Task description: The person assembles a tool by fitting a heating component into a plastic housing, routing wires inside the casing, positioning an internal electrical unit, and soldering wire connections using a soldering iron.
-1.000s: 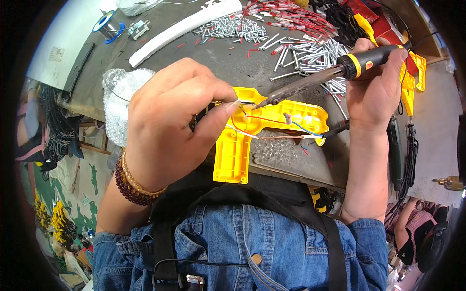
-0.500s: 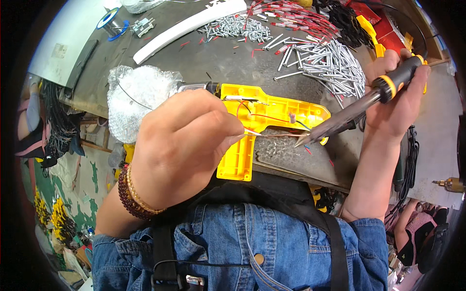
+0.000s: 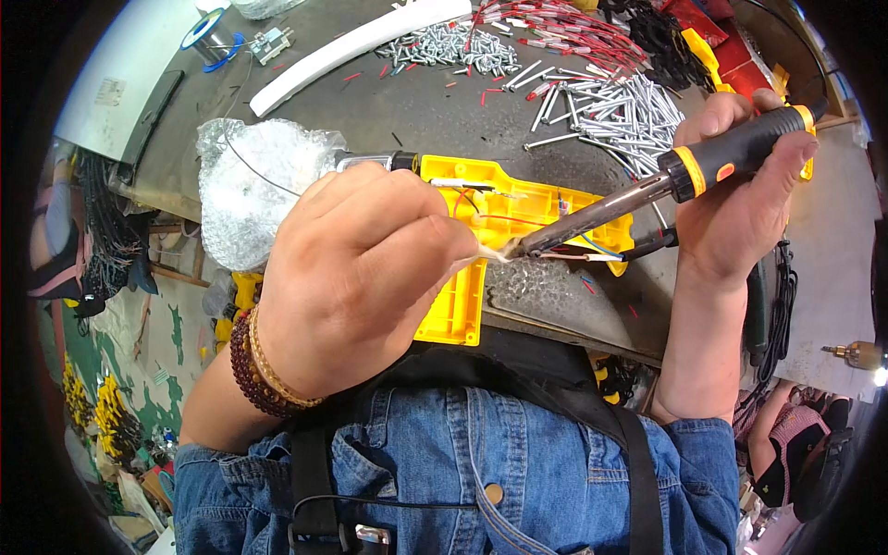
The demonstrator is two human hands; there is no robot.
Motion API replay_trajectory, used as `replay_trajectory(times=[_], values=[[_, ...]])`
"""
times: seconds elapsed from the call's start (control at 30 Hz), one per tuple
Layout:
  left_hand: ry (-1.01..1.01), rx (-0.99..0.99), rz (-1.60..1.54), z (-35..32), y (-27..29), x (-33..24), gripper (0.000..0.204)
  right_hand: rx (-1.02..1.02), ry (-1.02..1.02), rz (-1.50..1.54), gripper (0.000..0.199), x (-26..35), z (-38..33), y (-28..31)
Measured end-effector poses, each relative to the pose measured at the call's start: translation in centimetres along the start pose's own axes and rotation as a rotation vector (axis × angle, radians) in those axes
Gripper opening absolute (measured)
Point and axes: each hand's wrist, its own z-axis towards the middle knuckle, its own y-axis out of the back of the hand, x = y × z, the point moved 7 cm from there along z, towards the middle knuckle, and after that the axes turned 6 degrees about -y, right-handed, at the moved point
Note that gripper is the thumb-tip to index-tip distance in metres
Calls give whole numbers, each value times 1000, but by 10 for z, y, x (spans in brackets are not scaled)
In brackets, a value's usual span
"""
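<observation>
My left hand (image 3: 356, 268) is closed in a pinch on thin wire. Grey solder wire (image 3: 252, 165) runs into it from behind, and a whitish wire end shows past the fingertips. My right hand (image 3: 726, 227) grips a soldering iron (image 3: 740, 153) by its black and orange handle. The iron's dark tip meets the wire just right of my left fingertips. Below lies a yellow plastic tool housing half (image 3: 453, 310), open side up, with red, blue and black wires inside. A dark cable (image 3: 652, 245) leaves its right end. My left hand covers part of the housing.
Bubble wrap (image 3: 254, 199) lies around a metal-ended part left of the housing. Behind are a solder spool (image 3: 211, 44), a white curved strip (image 3: 356, 54), small screws (image 3: 444, 51), long screws (image 3: 620, 120) and red wires (image 3: 592, 28). Another person (image 3: 786, 444) is at lower right.
The soldering iron has moved left and slightly up, bringing its tip from the right to the wire at my left fingertips. My left hand has shifted only slightly.
</observation>
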Motion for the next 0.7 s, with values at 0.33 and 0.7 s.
replay_trajectory(times=[0.33,0.7], values=[[-9,8,31,0,-4,-2,20,30,5,-49,59,2,-4,-3],[-15,-4,63,1,-3,-3,20,25,19,-36,59,2,-4,-3]])
